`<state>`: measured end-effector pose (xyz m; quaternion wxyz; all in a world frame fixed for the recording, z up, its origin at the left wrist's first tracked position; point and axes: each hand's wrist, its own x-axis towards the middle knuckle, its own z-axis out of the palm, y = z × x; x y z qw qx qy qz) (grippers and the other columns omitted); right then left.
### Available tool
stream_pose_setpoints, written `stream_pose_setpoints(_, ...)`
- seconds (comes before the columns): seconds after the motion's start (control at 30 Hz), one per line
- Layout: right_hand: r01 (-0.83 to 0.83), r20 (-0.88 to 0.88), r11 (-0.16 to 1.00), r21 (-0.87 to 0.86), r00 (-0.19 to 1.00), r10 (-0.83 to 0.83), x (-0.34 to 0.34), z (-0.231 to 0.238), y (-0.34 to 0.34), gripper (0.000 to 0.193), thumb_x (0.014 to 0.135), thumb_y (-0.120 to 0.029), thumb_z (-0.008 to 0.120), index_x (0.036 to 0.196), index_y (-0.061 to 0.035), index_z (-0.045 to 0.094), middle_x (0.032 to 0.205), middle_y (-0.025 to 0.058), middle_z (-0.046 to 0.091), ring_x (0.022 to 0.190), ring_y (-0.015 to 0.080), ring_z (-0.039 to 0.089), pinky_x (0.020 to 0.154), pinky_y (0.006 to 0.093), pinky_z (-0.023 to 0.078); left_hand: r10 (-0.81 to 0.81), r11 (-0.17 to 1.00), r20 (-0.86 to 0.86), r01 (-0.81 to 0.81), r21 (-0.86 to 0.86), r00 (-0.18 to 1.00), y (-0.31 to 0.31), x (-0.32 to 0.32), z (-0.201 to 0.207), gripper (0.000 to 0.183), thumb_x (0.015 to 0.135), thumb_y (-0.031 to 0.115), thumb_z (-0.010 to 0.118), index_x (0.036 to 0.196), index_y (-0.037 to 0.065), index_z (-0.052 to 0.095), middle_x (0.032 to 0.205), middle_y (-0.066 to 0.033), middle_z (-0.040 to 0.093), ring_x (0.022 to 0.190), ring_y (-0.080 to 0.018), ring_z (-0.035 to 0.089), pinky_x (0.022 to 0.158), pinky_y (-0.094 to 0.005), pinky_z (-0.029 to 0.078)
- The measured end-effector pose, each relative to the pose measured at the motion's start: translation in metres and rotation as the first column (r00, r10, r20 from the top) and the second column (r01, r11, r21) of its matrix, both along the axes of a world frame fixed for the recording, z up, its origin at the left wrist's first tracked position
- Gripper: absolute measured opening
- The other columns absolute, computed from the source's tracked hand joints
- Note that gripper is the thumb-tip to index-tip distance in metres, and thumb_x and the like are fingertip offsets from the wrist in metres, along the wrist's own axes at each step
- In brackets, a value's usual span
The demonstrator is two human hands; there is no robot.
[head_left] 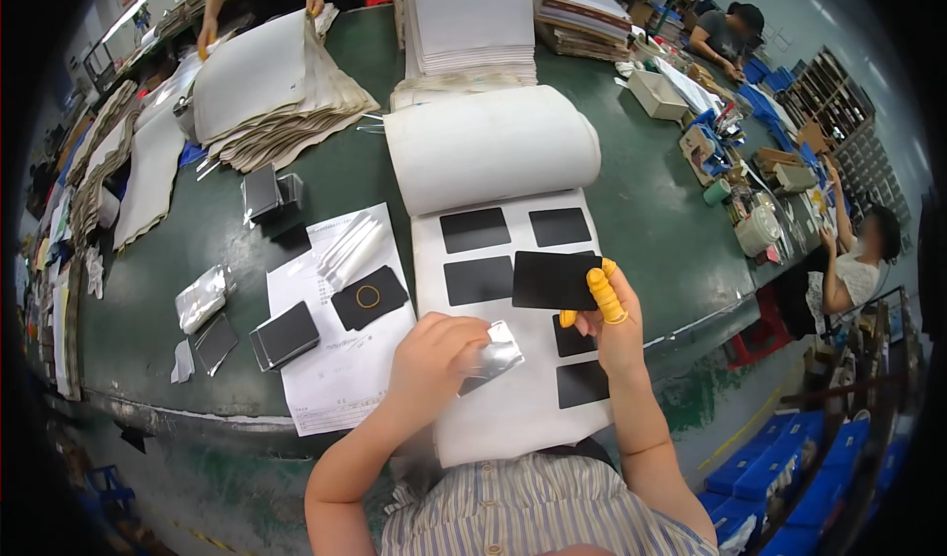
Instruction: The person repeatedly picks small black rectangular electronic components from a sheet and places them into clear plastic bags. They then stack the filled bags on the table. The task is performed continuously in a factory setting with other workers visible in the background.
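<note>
My right hand (617,314), with yellow finger cots on some fingers, grips a flat black card (554,280) by its right end. The card is held above a white sheet (513,433) that has several more black cards (473,229) lying on it in two columns. Lower and to the left, my left hand (432,357) pinches a shiny clear plastic sleeve (505,349) over the sheet's left part. Its fingertips are partly hidden. Beneath the sleeve, a dark card edge (475,384) shows. Beyond the cards, large white pages (493,151) curl back.
Left on the green table (340,73) lie printed paper (330,408), a card stack (286,336), a black card with a rubber band (368,296) and clear sleeves (352,250). Paper piles (256,68) stand farther back. Another person's hands (207,38) are at the far left; co-workers sit at right.
</note>
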<state>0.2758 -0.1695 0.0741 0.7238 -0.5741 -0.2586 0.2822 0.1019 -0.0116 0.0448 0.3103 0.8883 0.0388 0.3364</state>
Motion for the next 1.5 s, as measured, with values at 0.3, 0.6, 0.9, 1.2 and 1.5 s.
stream_pose_setpoints(0.3,-0.053,-0.014,0.997,0.055,0.998,0.054,-0.007,0.003,0.004,0.026,0.098,-0.022,0.049,0.116,-0.0031,0.051,0.080,0.0046,0.058,0.059,0.0054,0.046,0.052,0.0180,0.034,-0.099,0.032,0.201,0.205,-0.978,0.974,0.011,-0.010,0.004,0.022,0.091,0.014,0.056,0.109,0.003,0.050,0.074,-0.0046,0.054,0.071,-0.0144,0.058,0.063,-0.0273,0.047)
stream_pose_setpoints(0.6,0.013,0.268,0.993,0.120,0.962,-0.045,-0.020,0.000,0.002,0.038,0.096,-0.015,0.052,0.130,-0.0009,0.043,0.093,0.0055,0.061,0.070,0.0077,0.057,0.056,0.0173,0.039,-0.298,-0.126,0.182,0.150,-0.981,0.937,0.013,-0.013,0.004,0.027,0.092,0.019,0.060,0.110,0.000,0.054,0.081,-0.0031,0.058,0.073,-0.0135,0.057,0.068,-0.0284,0.048)
stream_pose_setpoints(0.9,-0.032,0.400,0.986,0.165,0.916,-0.037,-0.032,0.000,-0.004,0.031,0.096,-0.012,0.051,0.124,0.0013,0.046,0.096,0.0087,0.062,0.070,0.0098,0.058,0.059,0.0196,0.043,-0.243,0.099,0.008,0.033,-0.995,0.970,0.007,-0.012,0.003,0.024,0.075,0.005,0.075,0.090,0.004,0.057,0.080,-0.0106,0.067,0.078,-0.0187,0.067,0.072,-0.0309,0.053)
stream_pose_setpoints(1.2,-0.049,0.487,0.997,0.065,0.873,0.012,-0.033,0.000,-0.003,0.027,0.095,-0.010,0.053,0.118,0.0042,0.051,0.091,0.0093,0.063,0.070,0.0122,0.060,0.062,0.0228,0.047,-0.196,0.220,-0.090,-0.045,-0.974,0.977,0.004,-0.012,0.016,0.030,0.069,0.002,0.079,0.089,0.005,0.056,0.079,-0.0124,0.068,0.077,-0.0177,0.067,0.072,-0.0289,0.051)
stream_pose_setpoints(1.5,-0.054,0.583,0.976,-0.210,0.795,0.169,-0.031,0.007,0.003,0.029,0.090,-0.008,0.059,0.118,0.0020,0.058,0.081,0.0096,0.064,0.066,0.0158,0.062,0.062,0.0266,0.049,-0.232,0.255,-0.112,-0.050,-0.966,0.966,0.005,-0.015,0.007,0.030,0.073,0.006,0.078,0.096,0.001,0.060,0.090,-0.0058,0.065,0.081,-0.0128,0.062,0.071,-0.0264,0.051)
